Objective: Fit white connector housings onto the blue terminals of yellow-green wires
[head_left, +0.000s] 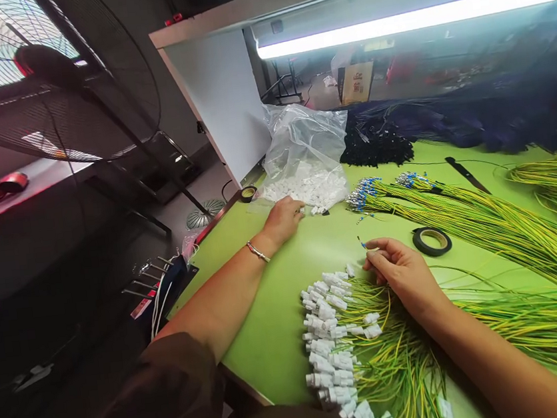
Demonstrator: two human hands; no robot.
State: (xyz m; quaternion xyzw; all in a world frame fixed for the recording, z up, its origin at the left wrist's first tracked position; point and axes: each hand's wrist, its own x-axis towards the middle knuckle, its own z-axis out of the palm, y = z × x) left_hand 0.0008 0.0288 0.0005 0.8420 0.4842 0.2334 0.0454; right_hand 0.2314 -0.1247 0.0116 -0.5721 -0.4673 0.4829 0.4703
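My left hand [284, 220] is closed at the near edge of a clear plastic bag [308, 138] of loose white connector housings [309, 189]. Its fingertips pinch a small white connector housing [301, 211]. My right hand [399, 269] pinches a wire near its end, and the blue crimped terminal [362, 245] sticks out past the thumb and finger. Below the right hand lies a pile of yellow-green wires [401, 363] with white connectors [329, 344] on their ends. Beyond it are bundled yellow-green wires [466, 221] with bare blue terminals [364, 192].
A roll of black tape [432, 241] lies right of my right hand, and a smaller roll [248, 193] by the bag. Black-handled scissors or a knife [466, 174] lies farther back near dark wires [449, 116]. A lamp [412, 17] spans above; a fan [46, 68] stands left.
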